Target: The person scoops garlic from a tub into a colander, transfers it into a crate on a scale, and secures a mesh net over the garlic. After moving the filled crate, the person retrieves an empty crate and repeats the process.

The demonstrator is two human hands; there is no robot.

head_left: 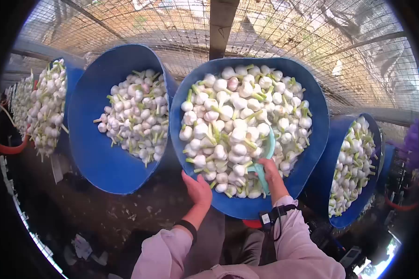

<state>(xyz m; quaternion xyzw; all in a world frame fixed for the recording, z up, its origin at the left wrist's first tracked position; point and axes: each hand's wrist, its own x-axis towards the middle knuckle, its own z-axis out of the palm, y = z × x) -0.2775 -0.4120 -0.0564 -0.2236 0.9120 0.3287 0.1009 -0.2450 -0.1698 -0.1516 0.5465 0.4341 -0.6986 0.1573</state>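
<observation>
Wire mesh wall (312, 42) is seen across the whole background. Four blue tubs are tipped toward the camera in a row against it: the central tub (246, 211), the left tub (91, 153), the right tub (319, 186) and a far-left tub (72, 76), which is mostly hidden. All are filled with white garlic bulbs with green stem stubs. The garlic heap (237, 116) in the central tub reaches nearly to the rim. The ground below is dark and littered with scraps.

A teal scoop (268, 146) is dug into the lower right part of the central heap — blade among the bulbs, handle pointing down. The handle is gripped by the right hand (269, 168), fingers closed round it. The left hand (198, 188) is clamped on the lower rim of the central tub, just left of the scoop. A black band (187, 228) is worn on the left wrist.
</observation>
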